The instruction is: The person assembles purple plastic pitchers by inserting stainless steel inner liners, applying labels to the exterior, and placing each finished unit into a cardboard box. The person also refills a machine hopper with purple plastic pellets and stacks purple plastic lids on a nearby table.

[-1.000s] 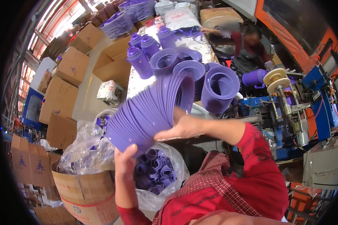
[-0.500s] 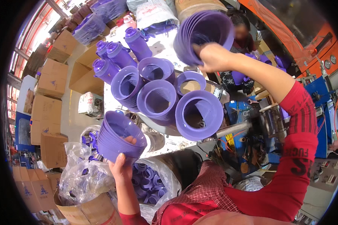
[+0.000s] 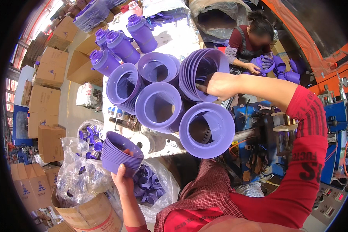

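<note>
The right hand (image 3: 222, 85), fingers clamped at their rim, had lowered nested round purple plastic tubs (image 3: 187, 73) beside standing stacks (image 3: 158, 124) left of its fingers. The left hand (image 3: 122, 181) clasped a shorter purple stack (image 3: 116, 157) above its thumb, so the load was split.

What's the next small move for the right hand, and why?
Probably level and settle the stack of purple tubs in the right hand before letting go: the hand grips its rim, it looks tilted beside the other stacks, and its base is hidden, so seating is uncertain.
</note>
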Demonstrator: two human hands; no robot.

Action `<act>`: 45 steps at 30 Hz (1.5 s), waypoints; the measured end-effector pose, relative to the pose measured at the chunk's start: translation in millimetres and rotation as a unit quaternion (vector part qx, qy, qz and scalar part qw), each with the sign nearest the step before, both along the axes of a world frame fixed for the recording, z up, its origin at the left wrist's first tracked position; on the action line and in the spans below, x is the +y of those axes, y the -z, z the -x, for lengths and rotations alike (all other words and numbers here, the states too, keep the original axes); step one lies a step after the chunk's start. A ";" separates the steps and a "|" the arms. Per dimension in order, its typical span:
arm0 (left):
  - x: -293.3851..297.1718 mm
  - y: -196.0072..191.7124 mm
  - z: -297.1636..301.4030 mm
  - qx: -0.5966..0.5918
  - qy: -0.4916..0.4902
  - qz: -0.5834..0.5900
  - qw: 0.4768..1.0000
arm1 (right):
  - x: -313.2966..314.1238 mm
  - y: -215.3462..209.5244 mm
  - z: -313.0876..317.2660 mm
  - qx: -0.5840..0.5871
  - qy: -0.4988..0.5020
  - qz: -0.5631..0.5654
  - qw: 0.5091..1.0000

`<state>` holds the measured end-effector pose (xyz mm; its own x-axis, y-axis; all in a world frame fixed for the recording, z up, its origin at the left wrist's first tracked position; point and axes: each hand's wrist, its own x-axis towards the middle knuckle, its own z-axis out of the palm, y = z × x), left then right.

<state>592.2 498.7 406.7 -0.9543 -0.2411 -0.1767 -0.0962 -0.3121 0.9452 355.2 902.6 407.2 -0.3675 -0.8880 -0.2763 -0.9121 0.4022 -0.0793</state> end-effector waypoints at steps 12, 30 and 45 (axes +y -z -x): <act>8.1 5.2 -4.3 -0.010 -0.011 -0.014 1.000 | -4.2 25.7 14.1 0.001 -0.042 0.053 0.998; 2.2 -11.8 -8.1 0.034 0.017 0.004 0.999 | -68.5 -68.0 34.4 -0.017 0.093 0.149 0.984; -25.5 12.8 -37.3 -0.005 -0.053 0.011 0.999 | -162.7 5.1 106.3 -0.025 0.060 -0.126 0.990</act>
